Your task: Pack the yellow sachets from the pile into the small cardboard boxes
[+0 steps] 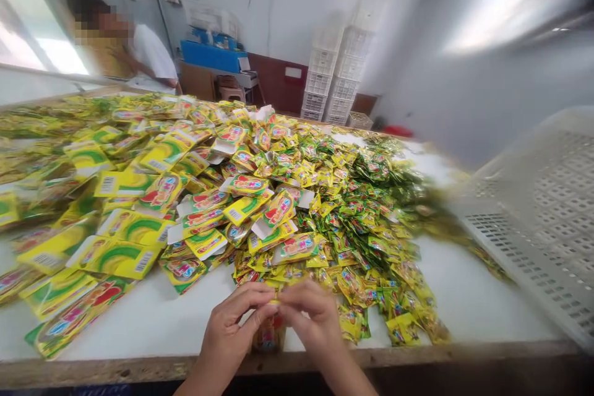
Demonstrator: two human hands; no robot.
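Close to the table's front edge, my left hand and my right hand meet, thumbs and forefingers pinched together at the top end of a small printed carton. Much of the carton is hidden behind my fingers, and my right hand is slightly blurred. Just beyond lies a heap of small yellow-green sachets. To the left, flat yellow cartons with green curves and barcodes are piled up, some with white end flaps standing out.
A white perforated crate stands tilted at the right. The wooden table edge runs along the front. Behind the table are stacked white crates, a blue-topped bench and, at the back left, a person in a white top.
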